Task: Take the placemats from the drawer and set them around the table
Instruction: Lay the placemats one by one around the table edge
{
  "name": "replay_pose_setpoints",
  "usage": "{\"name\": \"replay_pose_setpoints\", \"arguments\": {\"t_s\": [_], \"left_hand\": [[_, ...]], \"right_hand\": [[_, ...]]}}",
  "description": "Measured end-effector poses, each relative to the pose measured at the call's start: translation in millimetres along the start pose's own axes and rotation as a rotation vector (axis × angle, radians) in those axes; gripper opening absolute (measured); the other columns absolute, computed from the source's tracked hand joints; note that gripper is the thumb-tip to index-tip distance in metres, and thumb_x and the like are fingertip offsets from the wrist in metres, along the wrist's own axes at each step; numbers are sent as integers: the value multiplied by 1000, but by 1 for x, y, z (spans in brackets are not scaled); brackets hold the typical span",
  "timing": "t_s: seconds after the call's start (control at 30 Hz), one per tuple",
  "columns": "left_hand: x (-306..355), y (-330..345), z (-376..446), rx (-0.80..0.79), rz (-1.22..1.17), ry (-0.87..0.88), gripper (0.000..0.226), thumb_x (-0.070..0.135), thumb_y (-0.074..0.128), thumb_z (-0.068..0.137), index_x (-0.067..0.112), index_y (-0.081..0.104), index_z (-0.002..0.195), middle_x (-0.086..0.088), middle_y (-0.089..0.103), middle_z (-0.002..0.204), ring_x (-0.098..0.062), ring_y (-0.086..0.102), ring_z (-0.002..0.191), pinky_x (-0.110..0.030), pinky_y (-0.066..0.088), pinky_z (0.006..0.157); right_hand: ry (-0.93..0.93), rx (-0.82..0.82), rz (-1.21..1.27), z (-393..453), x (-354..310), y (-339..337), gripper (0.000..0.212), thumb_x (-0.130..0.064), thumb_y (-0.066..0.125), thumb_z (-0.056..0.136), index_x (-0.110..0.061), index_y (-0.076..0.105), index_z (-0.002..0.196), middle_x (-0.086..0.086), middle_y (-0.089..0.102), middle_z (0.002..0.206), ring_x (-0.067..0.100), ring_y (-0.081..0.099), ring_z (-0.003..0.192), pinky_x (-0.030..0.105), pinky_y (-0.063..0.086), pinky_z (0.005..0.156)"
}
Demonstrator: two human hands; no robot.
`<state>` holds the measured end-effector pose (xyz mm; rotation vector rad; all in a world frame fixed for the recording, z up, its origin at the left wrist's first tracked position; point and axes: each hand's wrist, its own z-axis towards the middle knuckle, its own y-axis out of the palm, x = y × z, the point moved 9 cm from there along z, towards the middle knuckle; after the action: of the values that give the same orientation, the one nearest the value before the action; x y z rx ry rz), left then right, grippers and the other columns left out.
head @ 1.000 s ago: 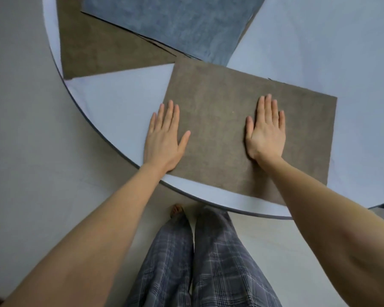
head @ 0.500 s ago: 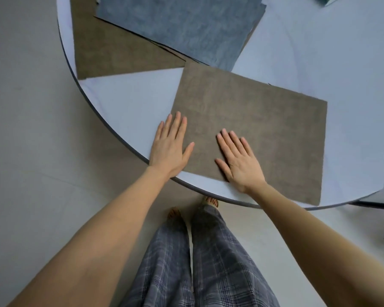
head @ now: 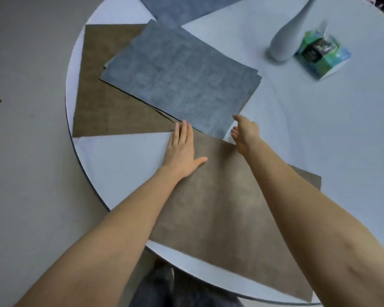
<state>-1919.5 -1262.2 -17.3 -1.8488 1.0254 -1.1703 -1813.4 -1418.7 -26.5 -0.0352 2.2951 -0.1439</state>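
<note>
Left hand [head: 182, 149] lies flat, fingers straight, on the near brown placemat [head: 226, 209]. Right hand [head: 245, 135], fingers seemingly loose and holding nothing, hovers at the near corner of the grey placemat stack [head: 180, 78], which lies just beyond both hands, nearer the right one.

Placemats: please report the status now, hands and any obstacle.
Left hand flat on near brown placemat. Right hand reaching at corner of blue-grey stack, grip unclear. Vase and tissue pack stand apart, far right.
</note>
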Motion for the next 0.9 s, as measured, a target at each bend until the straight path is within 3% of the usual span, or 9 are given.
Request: {"name": "replay_pose_setpoints", "arguments": {"t_s": [0.1,0.13,0.2,0.3,0.43,0.53,0.7,0.8,0.9], "left_hand": [[-8,19,10,-131,91,-39,112,65,50,86,3,-19,150,-14,-26,157,-26,-22,146,-38,-9,119],[-9,21,11,-144,83,-38,112,66,49,86,4,-20,150,-14,-27,156,-26,-23,146,-39,-10,118],[-9,24,11,-160,76,-37,112,66,48,87,4,-21,149,-14,-29,156,-26,-24,145,-39,-11,118],[-8,26,12,-176,91,-45,111,66,46,87,4,-23,149,-14,-31,155,-26,-26,144,-39,-12,117],[-9,28,14,-194,98,-46,111,66,45,87,3,-23,148,-15,-32,154,-26,-28,144,-39,-15,116],[-9,28,14,-195,100,-45,110,66,44,88,3,-24,148,-16,-33,153,-26,-29,143,-39,-16,115],[-9,29,12,-225,108,-42,109,66,42,89,3,-26,147,-16,-35,152,-26,-31,142,-40,-15,116],[-8,28,12,-235,96,-54,110,65,44,89,4,-27,147,-14,-36,152,-26,-32,141,-40,-16,115],[-9,26,12,-204,86,-56,107,63,44,90,5,-24,148,-12,-34,154,-24,-30,143,-39,-16,116]], "right_hand": [[105,-23,135,15,-12,10,24,-16,61,86,-10,50,107,9,60,110,26,66,97,30,53,86],[136,-34,129,18,-14,12,28,-15,61,87,-10,48,110,6,56,98,21,65,87,28,54,79],[198,-55,82,23,-14,17,27,-17,65,85,-11,49,106,1,42,75,10,44,58,21,42,56],[236,-86,-17,29,-9,25,32,-17,72,79,-15,47,99,-2,35,69,10,35,56,23,38,55],[88,-23,-58,37,-9,25,15,-2,66,81,-8,55,89,8,58,90,22,58,82,36,54,76],[-105,-19,-19,35,-18,31,19,-1,60,81,-14,59,95,7,65,99,24,64,96,43,53,91],[-452,-78,75,22,-87,33,14,-1,56,87,-12,58,95,5,67,96,13,66,83,25,55,82],[-450,-17,0,41,-103,21,9,-7,56,86,-16,56,87,8,68,97,18,65,85,31,56,83],[-284,84,-255,58,-67,-1,26,-9,51,86,-7,53,112,15,62,118,24,59,99,36,48,91]]}}
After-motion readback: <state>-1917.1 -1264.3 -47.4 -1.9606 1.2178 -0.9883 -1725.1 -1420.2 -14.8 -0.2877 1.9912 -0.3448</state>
